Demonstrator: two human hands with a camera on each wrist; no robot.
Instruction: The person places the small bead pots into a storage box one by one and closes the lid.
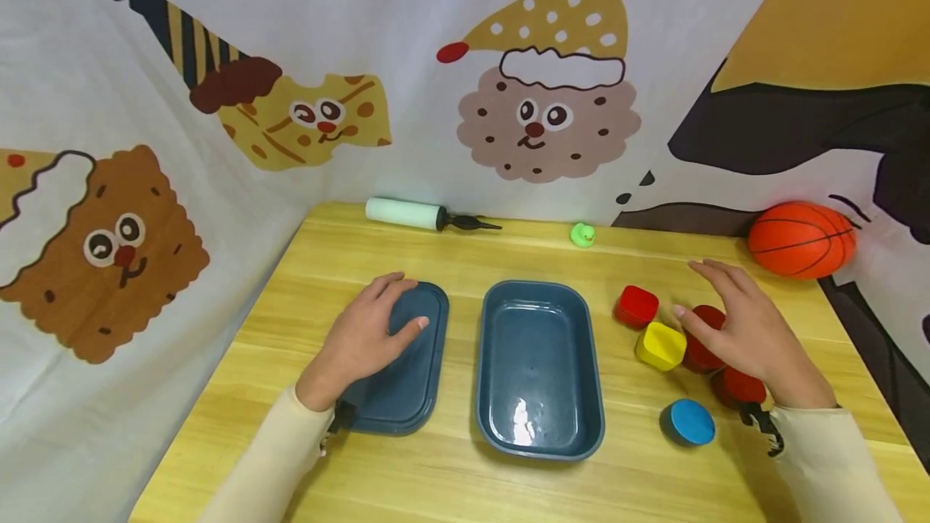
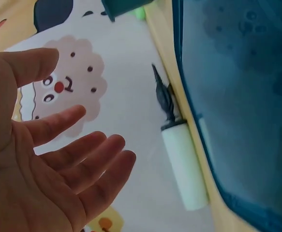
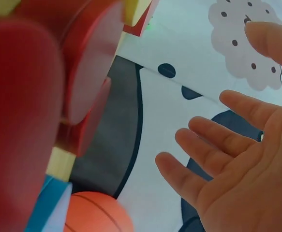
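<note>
My left hand hovers over a flat blue-grey lid, fingers spread and holding nothing; it hides part of the lid. Right of that lid lies a deep rectangular blue-grey container, with nothing inside. My right hand is held above a group of blocks, its fingers apart and bare. Under and beside it are a red rounded-square block, a yellow block, a red block partly hidden by the hand, another red one near the wrist, and a blue round block.
At the back edge of the wooden table lie a pale hand pump with a black nozzle and a small green duck. An orange basketball sits at the back right corner. A printed cloth hangs behind.
</note>
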